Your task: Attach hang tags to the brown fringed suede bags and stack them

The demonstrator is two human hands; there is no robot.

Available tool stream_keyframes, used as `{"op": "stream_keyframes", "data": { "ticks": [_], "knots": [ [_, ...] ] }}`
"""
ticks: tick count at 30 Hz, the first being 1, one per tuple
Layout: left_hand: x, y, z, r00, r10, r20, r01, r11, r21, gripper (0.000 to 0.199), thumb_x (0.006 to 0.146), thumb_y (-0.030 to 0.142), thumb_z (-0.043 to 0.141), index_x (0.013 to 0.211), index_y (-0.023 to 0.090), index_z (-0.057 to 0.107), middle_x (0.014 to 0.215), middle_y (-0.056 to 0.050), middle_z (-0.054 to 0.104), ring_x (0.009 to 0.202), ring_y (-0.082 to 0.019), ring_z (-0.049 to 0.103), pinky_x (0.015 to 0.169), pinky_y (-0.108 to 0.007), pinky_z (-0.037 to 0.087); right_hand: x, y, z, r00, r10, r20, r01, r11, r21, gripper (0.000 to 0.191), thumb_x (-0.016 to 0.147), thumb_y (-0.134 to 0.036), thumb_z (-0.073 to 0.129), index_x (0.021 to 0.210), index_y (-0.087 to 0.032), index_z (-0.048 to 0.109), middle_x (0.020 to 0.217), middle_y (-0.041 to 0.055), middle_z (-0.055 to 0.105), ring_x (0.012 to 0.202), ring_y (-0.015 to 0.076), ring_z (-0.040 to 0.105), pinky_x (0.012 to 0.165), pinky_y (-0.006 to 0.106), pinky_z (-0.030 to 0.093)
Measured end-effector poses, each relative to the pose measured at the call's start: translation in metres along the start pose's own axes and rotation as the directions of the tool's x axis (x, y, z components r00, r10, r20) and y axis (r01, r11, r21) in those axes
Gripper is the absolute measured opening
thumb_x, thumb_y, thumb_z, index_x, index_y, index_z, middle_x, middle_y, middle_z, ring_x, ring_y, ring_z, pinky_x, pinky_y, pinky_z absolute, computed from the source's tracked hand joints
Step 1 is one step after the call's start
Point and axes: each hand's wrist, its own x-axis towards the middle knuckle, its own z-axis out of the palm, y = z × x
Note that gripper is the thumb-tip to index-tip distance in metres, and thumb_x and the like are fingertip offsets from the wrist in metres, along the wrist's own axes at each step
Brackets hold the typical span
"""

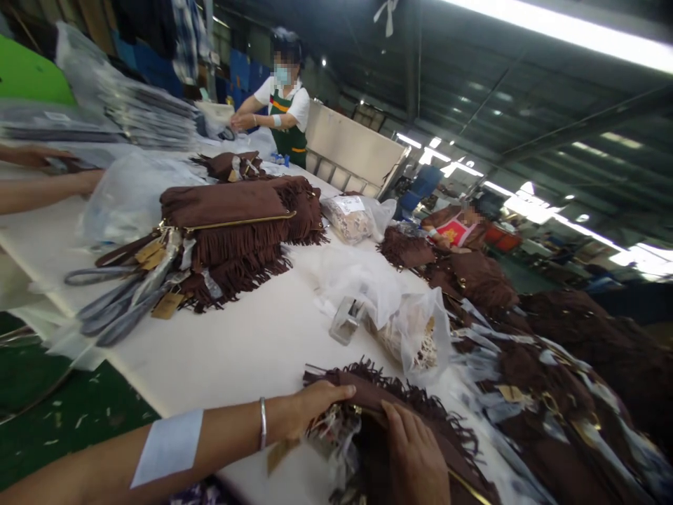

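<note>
A brown fringed bag (442, 438) with a gold zipper lies at the table's near edge, in front of me. My left hand (320, 405) is closed on its far left corner, thumb on top and the other fingers partly hidden. My right hand (418, 449) bends its fingers over the zipper edge and grips the same bag; its thumb is out of sight. Below my left hand hang a tan tag (281, 454) and crumpled clear wrapping (344, 449).
Stacked brown fringed bags (226, 200) lie on the white table (252, 351). A tape dispenser (347, 319) sits beside plastic-wrapped bundles (415, 333). More brown bags (557, 393) are heaped at right. A co-worker's arms (47, 189) reach in from the left; another person (287, 105) stands behind.
</note>
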Motion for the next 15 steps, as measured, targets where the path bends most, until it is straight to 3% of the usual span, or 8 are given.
{"op": "stream_keyframes", "data": {
  "ticks": [3,7,12,15],
  "knots": [
    [0.007,-0.007,-0.004,0.997,-0.060,-0.050,0.055,0.994,-0.096,0.040,0.061,0.044,0.077,0.084,0.012,0.071,0.081,-0.010,0.069,0.060,-0.017,0.060,0.057,-0.029,0.049,-0.015,-0.005,0.019,0.997,0.039,0.072,-0.041,0.999,0.030,0.047,0.080,-0.007,0.049,0.125,-0.022,0.053,0.114,0.0044,0.066,0.101,0.0213,0.060,0.085,0.031,0.043],
    [0.015,0.001,0.000,0.997,0.008,-0.077,-0.009,1.000,-0.013,0.017,0.065,0.028,0.069,0.068,0.011,0.066,0.060,-0.004,0.062,0.047,-0.013,0.053,0.046,-0.023,0.043,-0.030,0.003,0.021,0.996,0.074,0.050,-0.074,0.997,-0.019,0.052,0.079,-0.008,0.048,0.129,-0.021,0.051,0.119,0.0054,0.065,0.104,0.0228,0.059,0.085,0.033,0.043],
    [0.009,0.039,0.020,0.983,0.147,0.113,-0.154,0.987,0.051,0.020,0.075,0.036,0.066,0.074,0.017,0.059,0.045,0.003,0.050,0.038,-0.013,0.049,0.040,-0.022,0.043,-0.007,0.019,-0.020,0.981,0.176,-0.085,-0.184,0.978,-0.096,0.057,0.083,-0.011,0.043,0.140,-0.019,0.044,0.128,0.0070,0.061,0.112,0.0252,0.057,0.095,0.039,0.040],
    [-0.008,0.065,0.018,0.942,0.128,0.309,-0.148,0.988,0.042,0.032,0.078,0.047,0.067,0.077,0.016,0.061,0.049,0.001,0.056,0.039,-0.014,0.052,0.042,-0.024,0.045,0.013,0.025,-0.043,0.975,0.153,-0.162,-0.171,0.979,-0.108,0.063,0.082,-0.015,0.040,0.144,-0.020,0.040,0.131,0.0061,0.060,0.114,0.0258,0.056,0.094,0.039,0.040]
  ]
}}
